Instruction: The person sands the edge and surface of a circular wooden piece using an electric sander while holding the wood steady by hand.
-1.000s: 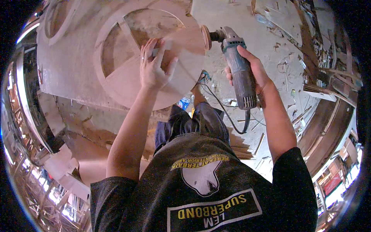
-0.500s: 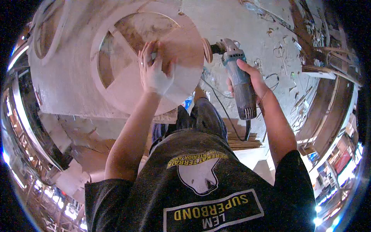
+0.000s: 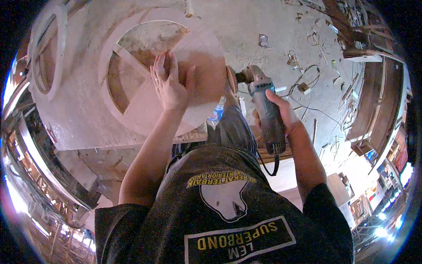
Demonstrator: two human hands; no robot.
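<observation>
A round wooden panel with cut-out openings lies on the workbench. My left hand rests on the panel beside an opening, its fingers spread apart and pressing on the wood. In my right hand is a power grinder, with my fingers wrapped round its dark body. The grinder's sanding disc stands upright at the panel's right edge, touching it or very close. A black cord hangs from the tool's rear end.
A wooden ring lies at the bench's far left. Wood scraps and a loose cable litter the floor to the right. A blue and white item shows below the panel. Long boards stand at the right.
The grinder has moved down along the panel's right edge, its rear end swinging lower. My left hand stays on the panel. The whole view has shifted.
</observation>
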